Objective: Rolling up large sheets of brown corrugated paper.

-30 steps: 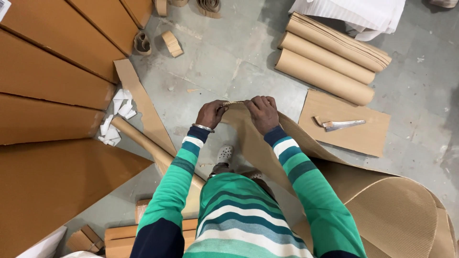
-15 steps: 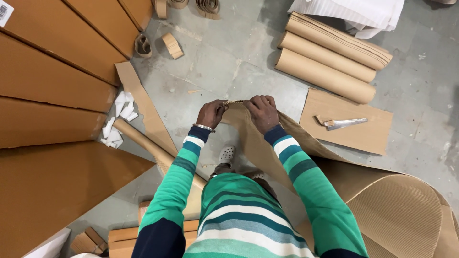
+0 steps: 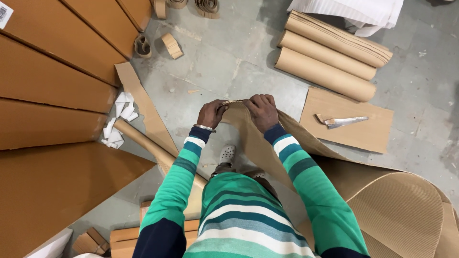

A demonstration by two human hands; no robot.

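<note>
Both hands grip the top edge of a long corrugated cardboard sheet [image 3: 382,200]. The left hand [image 3: 212,113] is clenched over the edge's left end, and the right hand [image 3: 261,111] is curled over the edge just beside it, fingers folded down on the near face. The sheet runs from that held edge down past the right sleeve and spreads in a wide curl over the concrete floor [image 3: 229,62] to the lower right of the hands.

Compared with 1 second ago, the hands sit at nearly the same spot above the floor and their grip looks unchanged; only the view has shifted a little. The edge stays pinched between them, so the work on that edge seems to be at the same stage.

Right of the sheet's held edge lies a flat cardboard piece [image 3: 351,122] with a metal blade tool [image 3: 342,121] on it. Beyond that piece rest 3 cardboard rolls [image 3: 330,52]. Left of the held edge lie a cardboard tube [image 3: 143,143] and white paper scraps [image 3: 118,122].
</note>
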